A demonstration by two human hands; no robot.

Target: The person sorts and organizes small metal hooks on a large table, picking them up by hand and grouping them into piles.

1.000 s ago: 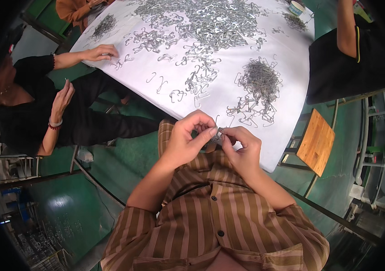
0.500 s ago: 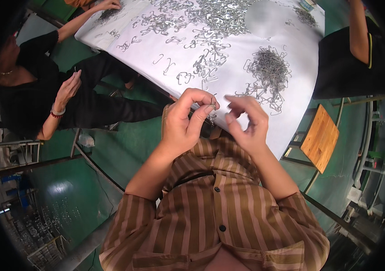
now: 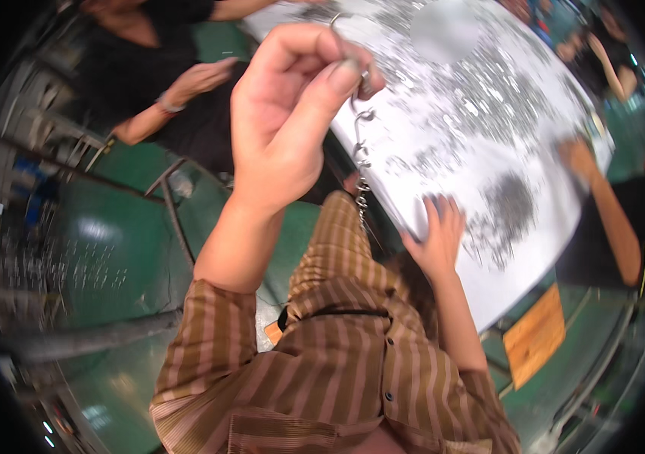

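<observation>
My left hand [image 3: 281, 121] is raised, with thumb and forefinger pinched on a chain of linked wire hooks [image 3: 361, 155]. The top hook's tip sticks up above my knuckles, and the linked hooks hang down in a line past the table edge towards my lap. The chain's lower end is blurred. My right hand [image 3: 440, 236] rests at the near edge of the white table [image 3: 489, 291], fingers spread and holding nothing. To the right of it lies a dense pile of loose wire hooks [image 3: 510, 206], smeared by motion.
More loose hooks [image 3: 481, 94] are scattered over the far part of the table. A co-worker's hand [image 3: 197, 82] is at the left, another person's arm [image 3: 602, 197] reaches over the right edge. A wooden stool [image 3: 536, 340] stands at the lower right.
My left hand has risen up and left, drawing the hook chain up into sight. My right hand has moved away from it, down to the table edge. The view has turned.
</observation>
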